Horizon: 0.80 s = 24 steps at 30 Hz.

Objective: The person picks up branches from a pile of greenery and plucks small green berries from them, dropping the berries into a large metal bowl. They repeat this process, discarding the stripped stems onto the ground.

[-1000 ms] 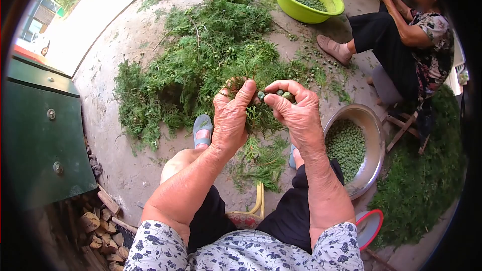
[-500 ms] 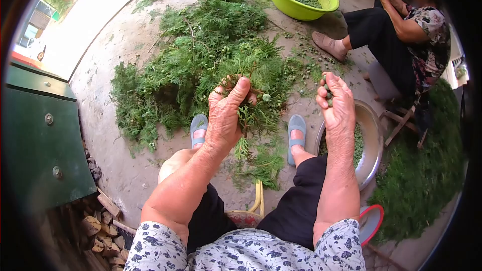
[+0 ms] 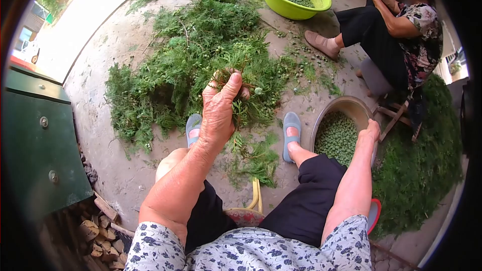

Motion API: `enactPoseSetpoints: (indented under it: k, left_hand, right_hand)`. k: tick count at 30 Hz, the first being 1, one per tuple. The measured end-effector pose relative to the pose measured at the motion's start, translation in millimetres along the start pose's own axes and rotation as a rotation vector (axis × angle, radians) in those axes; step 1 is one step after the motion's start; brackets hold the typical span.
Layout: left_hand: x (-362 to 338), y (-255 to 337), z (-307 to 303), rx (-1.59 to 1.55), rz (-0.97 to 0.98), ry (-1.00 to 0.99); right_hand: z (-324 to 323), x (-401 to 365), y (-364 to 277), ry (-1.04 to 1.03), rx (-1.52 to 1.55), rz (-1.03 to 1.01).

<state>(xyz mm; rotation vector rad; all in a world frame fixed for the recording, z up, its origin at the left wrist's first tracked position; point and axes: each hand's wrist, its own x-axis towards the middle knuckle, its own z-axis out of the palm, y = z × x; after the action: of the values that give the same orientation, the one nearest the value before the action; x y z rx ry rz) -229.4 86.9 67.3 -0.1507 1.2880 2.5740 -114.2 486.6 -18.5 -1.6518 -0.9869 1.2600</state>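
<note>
My left hand (image 3: 219, 112) is raised in front of me and shut on a green leafy sprig (image 3: 247, 116); a small round green seed (image 3: 258, 90) shows on it beside my fingertips. My right hand (image 3: 370, 131) is lowered to the right, at the near rim of a metal bowl (image 3: 346, 101) filled with green seeds (image 3: 334, 138). I see only its back, and its fingers are hidden. My feet in grey slippers (image 3: 292, 123) rest on the ground between the sprig and the bowl.
A large pile of green branches (image 3: 191, 65) covers the concrete ahead. A lime-green basin (image 3: 296, 11) with seeds stands at the back. Another person (image 3: 401, 25) sits on a low stool at the right. A green metal box (image 3: 35, 145) and firewood (image 3: 100, 226) are at my left.
My right hand left the sprig with picked seeds, swung right and dropped down to the metal bowl. My left hand kept holding the sprig and rose slightly.
</note>
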Motion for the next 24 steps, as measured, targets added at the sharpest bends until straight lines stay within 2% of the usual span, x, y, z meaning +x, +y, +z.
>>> enactPoseSetpoints:
  k: [2, 4, 9, 12, 14, 17, 21, 23, 24]
  left_hand:
    - [-2, -1, 2, 0.003, -0.002, -0.003]
    - [-6, -2, 5, 0.025, -0.035, -0.012]
    - [-7, -9, 7, 0.004, -0.046, -0.008]
    - [-9, -9, 9, 0.013, -0.092, -0.029]
    - [-9, -9, 10, 0.041, -0.138, -0.061]
    - [-9, -8, 9, 0.048, -0.183, -0.070]
    - [-7, -6, 12, 0.150, -0.167, -0.091]
    - [-4, -11, 12, 0.312, -0.169, -0.101]
    - [-5, -10, 13, 0.314, -0.169, -0.099]
  right_hand:
    - [7, -16, -1, -0.389, -0.008, -0.026]
    - [15, -82, -15, -0.931, 0.133, -0.086]
    - [19, -219, -13, -1.486, -0.117, -0.175]
    - [20, -252, 0, -1.596, -0.135, -0.079]
    - [20, -265, 1, -1.578, -0.062, 0.005]
    - [22, -263, 4, -1.653, -0.113, -0.058]
    - [24, -262, 5, -1.648, -0.091, -0.054]
    - [26, -260, 5, -1.565, -0.179, -0.365]
    - [25, -261, 4, -1.566, -0.178, -0.363]
